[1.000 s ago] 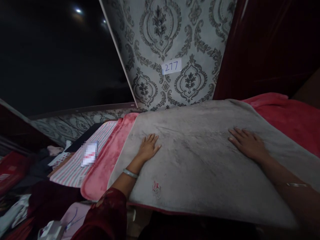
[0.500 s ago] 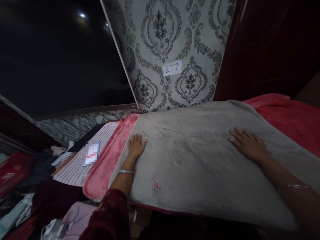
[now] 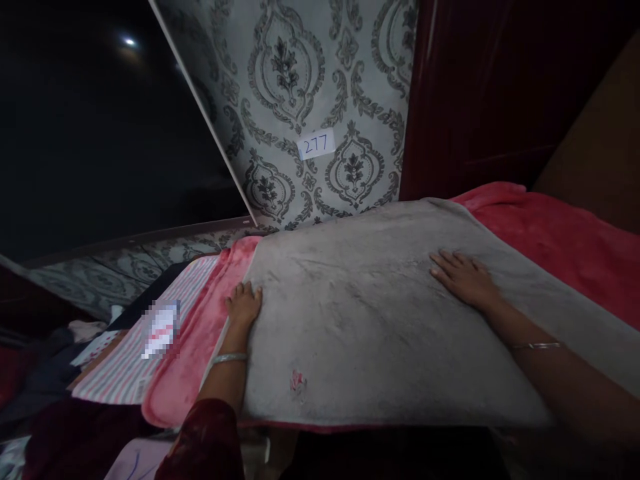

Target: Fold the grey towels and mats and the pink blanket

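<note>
A grey plush blanket (image 3: 360,320) lies spread over the surface in front of me, with a small reddish patch near its front edge. My left hand (image 3: 243,303) rests flat at the blanket's left edge, fingers spread, beside a pink plush strip (image 3: 185,373). Toward the right side, my right hand (image 3: 463,277) lies palm down on the grey cloth, its fingers stretched out. Neither hand grips anything. Red plush cloth (image 3: 540,233) shows beyond the grey part at the right.
Left of the pink strip is a striped cloth (image 3: 120,370) with a blurred white label. A large dark screen (image 3: 100,133) stands at the back left. Patterned wallpaper carries a paper marked 277 (image 3: 317,143). A dark red panel (image 3: 470,100) rises at the back right.
The view has swung right, so things appear farther left. My left hand sits closer to the blanket's left edge. Both hands stay flat on the cloth.
</note>
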